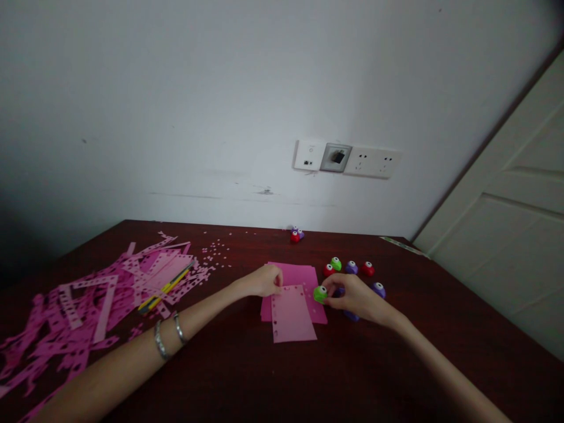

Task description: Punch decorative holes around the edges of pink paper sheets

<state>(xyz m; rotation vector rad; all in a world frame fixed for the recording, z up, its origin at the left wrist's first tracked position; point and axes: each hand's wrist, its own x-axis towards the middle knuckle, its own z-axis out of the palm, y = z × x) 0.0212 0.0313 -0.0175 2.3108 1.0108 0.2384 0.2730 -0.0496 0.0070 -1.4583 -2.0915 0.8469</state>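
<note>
At lower centre, the left hand pinches a pale-pink sheet near its upper-left corner; the right hand, fingers curled, grips a green craft punch by its right edge. Dark-red tabletop stretches below, pale wall above.

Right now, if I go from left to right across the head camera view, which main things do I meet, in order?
Pile of pink paper strips, left hand, light pink sheet, green eye-topped gadget, right hand, white door.

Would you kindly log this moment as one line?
left hand: at light pink sheet; right hand: holding green punch; pink scraps: at left
</note>
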